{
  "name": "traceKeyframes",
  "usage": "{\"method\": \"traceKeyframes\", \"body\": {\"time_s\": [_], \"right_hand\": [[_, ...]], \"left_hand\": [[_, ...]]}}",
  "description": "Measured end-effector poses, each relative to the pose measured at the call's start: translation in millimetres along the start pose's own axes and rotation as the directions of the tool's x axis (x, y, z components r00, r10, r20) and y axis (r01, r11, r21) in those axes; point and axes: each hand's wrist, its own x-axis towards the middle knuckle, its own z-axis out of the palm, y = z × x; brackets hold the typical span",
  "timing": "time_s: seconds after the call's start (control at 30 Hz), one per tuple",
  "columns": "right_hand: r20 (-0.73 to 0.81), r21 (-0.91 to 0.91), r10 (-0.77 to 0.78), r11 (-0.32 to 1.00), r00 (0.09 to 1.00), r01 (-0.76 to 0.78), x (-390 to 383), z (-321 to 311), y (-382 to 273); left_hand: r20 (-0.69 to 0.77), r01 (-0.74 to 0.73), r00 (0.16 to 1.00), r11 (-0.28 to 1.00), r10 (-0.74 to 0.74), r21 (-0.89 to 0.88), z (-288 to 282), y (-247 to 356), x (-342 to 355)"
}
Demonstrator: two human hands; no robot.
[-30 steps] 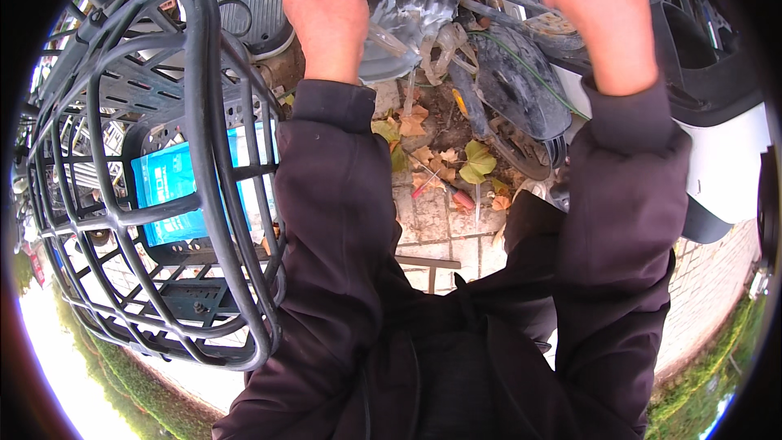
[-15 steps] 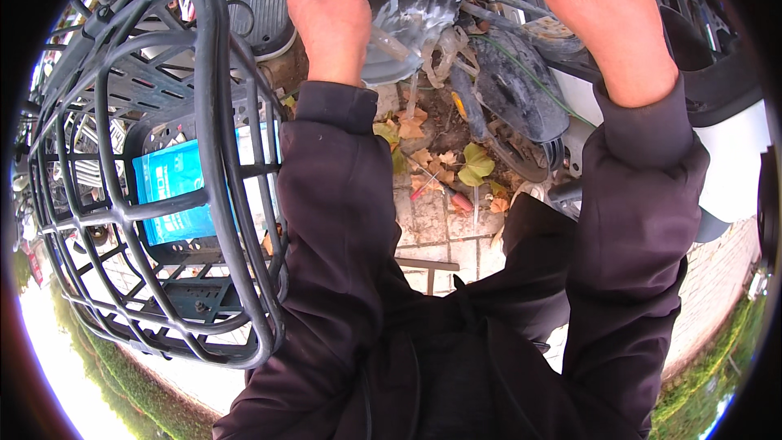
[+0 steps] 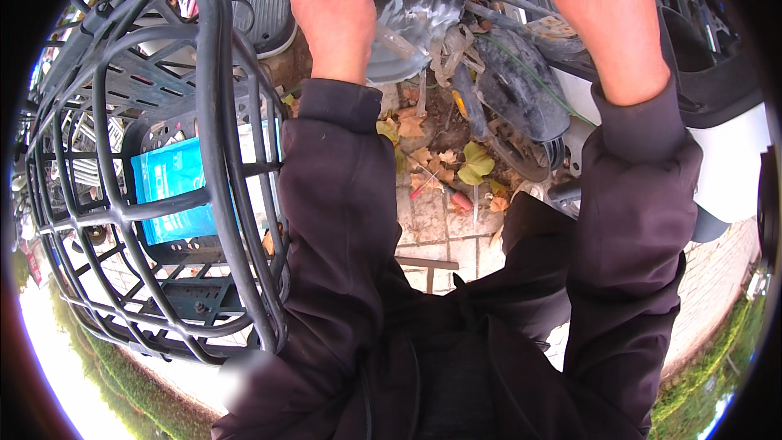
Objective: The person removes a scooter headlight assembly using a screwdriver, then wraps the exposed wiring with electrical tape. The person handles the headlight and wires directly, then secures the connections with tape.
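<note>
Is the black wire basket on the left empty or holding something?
Holding something. A flat blue packet lies inside the black wire basket, visible through its bars. Nothing else inside is clear.

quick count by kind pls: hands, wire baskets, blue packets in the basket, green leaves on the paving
hands: 2, the left hand closed on a clear plastic piece, and the right hand reaching to the top edge
black wire basket: 1
blue packet in the basket: 1
green leaf on the paving: 1
total: 5
</note>
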Motion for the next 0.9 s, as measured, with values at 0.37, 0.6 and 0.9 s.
{"method": "traceKeyframes", "body": {"time_s": [0.37, 0.6, 0.9], "right_hand": [[-0.042, 0.253, 0.384, 0.897, 0.923, -0.362, 18, 10, -21], [-0.103, -0.027, 0.046, 0.998, 0.994, -0.049, 4, 17, 6], [-0.049, 0.199, 0.479, 0.865, 0.876, -0.461, 18, 10, -30]], "left_hand": [[-0.027, 0.018, 0.999, 0.996, -0.020, -0.083, 5, 3, -3], [-0.042, 0.021, 0.999, 1.000, -0.021, -0.006, 7, 12, -7], [-0.030, 0.027, 0.999, 0.999, -0.027, 0.017, 5, 14, -7]]}}
